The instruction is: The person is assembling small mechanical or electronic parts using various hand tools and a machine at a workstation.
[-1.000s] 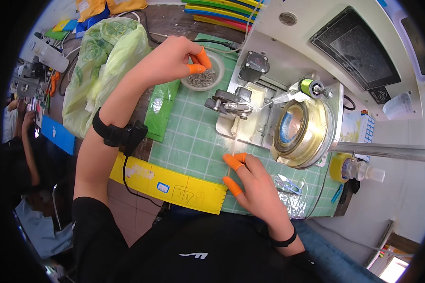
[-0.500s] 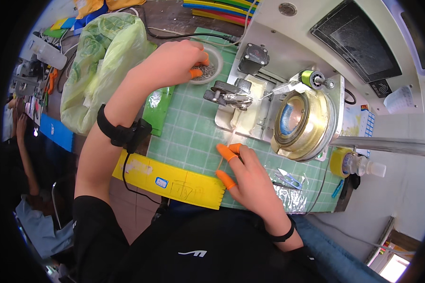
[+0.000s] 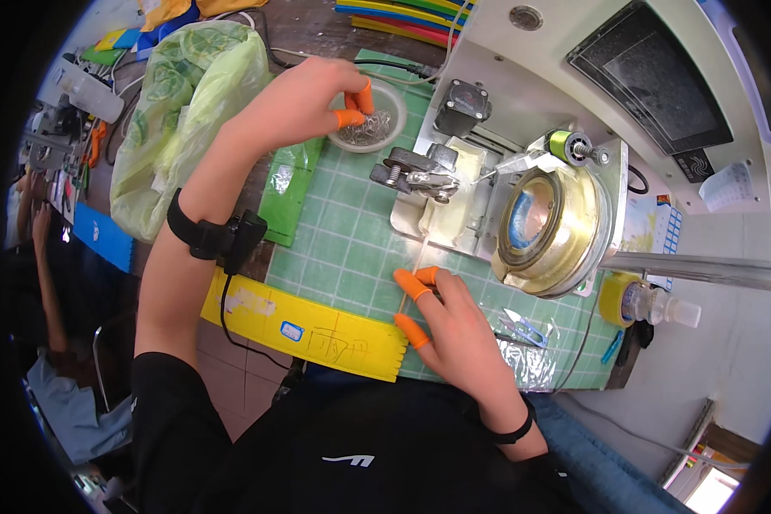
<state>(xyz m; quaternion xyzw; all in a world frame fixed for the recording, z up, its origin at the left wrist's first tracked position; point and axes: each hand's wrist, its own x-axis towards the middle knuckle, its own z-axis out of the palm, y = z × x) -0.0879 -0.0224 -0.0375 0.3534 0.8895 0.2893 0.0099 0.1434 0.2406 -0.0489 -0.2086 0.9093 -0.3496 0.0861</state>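
My left hand [image 3: 317,101], with orange finger cots on its thumb and forefinger, reaches into a round pale bowl [image 3: 394,141] of small thin metal pieces [image 3: 370,130] that look like hooks. Thumb and forefinger come close together at the pieces; whether one is caught between them I cannot make out. My right hand [image 3: 458,330] rests low on the green mat, also with orange cots. Its fingertips lie over a thin pale line [image 3: 420,252] that runs from the machine's front tray to my thumb. Forefinger and middle finger are close on the line, the thumb apart from them.
A machine with a clamp [image 3: 415,174], a large spool [image 3: 531,218] and a dark screen [image 3: 647,73] fills the right. A yellow strip [image 3: 304,330] borders the green gridded mat [image 3: 347,257]. Snips [image 3: 522,327] lie right; a light green plastic bag [image 3: 176,128] lies left.
My left hand has shifted slightly left and up within the bowl, and its thumb and forefinger have drawn closer together. My right hand stays nearly in place on the line.
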